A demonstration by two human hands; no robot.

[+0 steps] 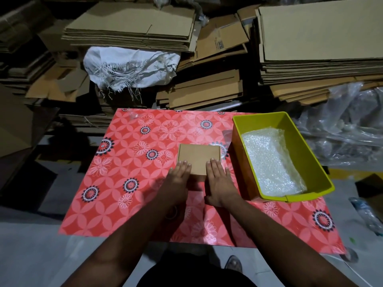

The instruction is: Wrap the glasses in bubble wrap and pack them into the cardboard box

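Observation:
A small closed cardboard box lies on the table's red flowered cloth. My left hand lies flat with straight fingers on the box's near left part. My right hand lies flat on its near right part, fingers straight. To the right stands a yellow-green bin holding bubble wrap. No glasses are visible; the box is shut and whatever lies under the wrap is hidden.
Stacks of flattened cardboard fill the area behind the table, with a torn white sack on them. Clear plastic sheeting is heaped at the right. A foot in a sandal shows below the table's near edge.

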